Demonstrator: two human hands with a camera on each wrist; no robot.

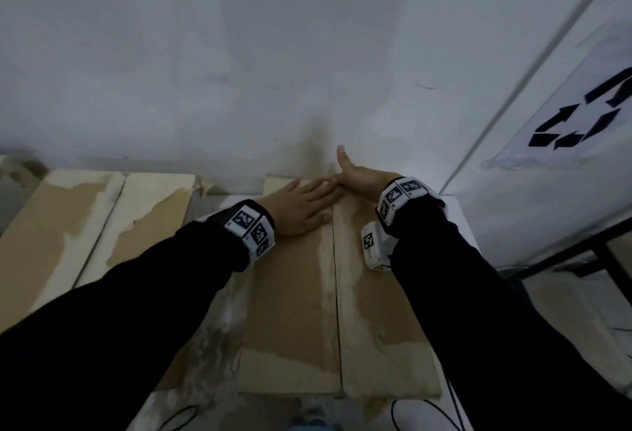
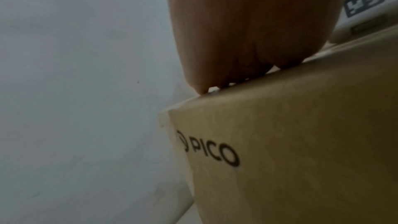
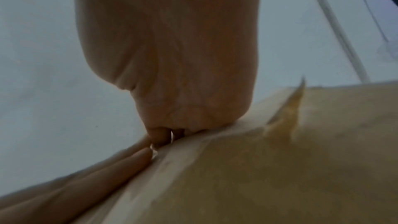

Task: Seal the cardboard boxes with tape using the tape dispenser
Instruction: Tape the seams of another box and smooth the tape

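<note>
A closed cardboard box [image 1: 290,311] lies in front of me, its two top flaps meeting at a centre seam [image 1: 337,293]. The box side carries a PICO logo [image 2: 208,151]. My left hand [image 1: 301,206] lies flat with straight fingers on the left flap near the far end. My right hand [image 1: 359,174] presses its straight fingers on the far end of the box [image 3: 280,168] at the seam, thumb raised, touching the left fingers [image 3: 107,173]. No tape dispenser is in view.
A second cardboard box [image 1: 85,225] with scuffed flaps stands to the left. A white wall [image 1: 239,54] rises right behind both boxes. A white panel with a recycling mark [image 1: 581,116] leans at the right. Black cables [image 1: 427,413] hang near the front edge.
</note>
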